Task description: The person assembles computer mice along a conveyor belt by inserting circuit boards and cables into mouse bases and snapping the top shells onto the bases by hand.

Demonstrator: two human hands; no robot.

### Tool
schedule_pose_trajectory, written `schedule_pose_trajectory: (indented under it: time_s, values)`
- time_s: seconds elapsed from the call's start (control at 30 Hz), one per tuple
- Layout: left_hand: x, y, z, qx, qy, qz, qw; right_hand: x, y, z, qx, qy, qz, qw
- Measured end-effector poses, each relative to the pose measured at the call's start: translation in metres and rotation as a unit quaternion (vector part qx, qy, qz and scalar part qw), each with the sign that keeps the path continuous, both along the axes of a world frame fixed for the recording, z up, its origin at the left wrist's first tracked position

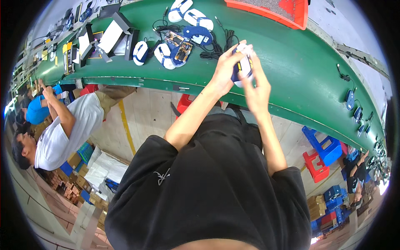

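Person in a black top at the green bench (300, 71), both hands busy. Left hand (225, 70) grips a white-and-dark-blue computer mouse (245, 66) from its left side; right hand (258, 89) closes on it from the right, fingers blurred. Mouse is held up over the bench's near edge, between the two palms. Just left of the hands, a black cable coil (211, 53) lies on the green top. Further left, bare circuit boards (183, 52) sit among white-and-blue mouse shells (163, 55); past those, open black-and-white boxes (112, 36). Red bin (301, 18) stands at the far side. Well off to the right, a blue mouse (350, 99) with its cable. From here I also see a co-worker in a white T-shirt (75, 125) along the bench, left.
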State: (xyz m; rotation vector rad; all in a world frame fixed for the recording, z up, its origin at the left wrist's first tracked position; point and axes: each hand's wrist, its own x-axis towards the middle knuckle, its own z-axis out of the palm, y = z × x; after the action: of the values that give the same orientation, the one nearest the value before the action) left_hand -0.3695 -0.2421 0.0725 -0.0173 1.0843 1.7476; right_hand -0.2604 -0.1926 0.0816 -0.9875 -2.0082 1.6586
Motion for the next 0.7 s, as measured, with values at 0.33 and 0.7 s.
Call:
schedule_pose_trajectory:
  time_s: [0.33, 0.7]
  values:
    - [-0.017, -0.002, -0.015, 0.292, -0.292, 0.056, 0.909, -0.004, -0.011, 0.042, 0.116, 0.027, 0.053, 0.991]
    - [0.014, 0.012, -0.014, 0.1, -0.117, 0.017, 0.988, 0.025, 0.011, 0.008, -0.453, 0.204, -0.227, 0.837]
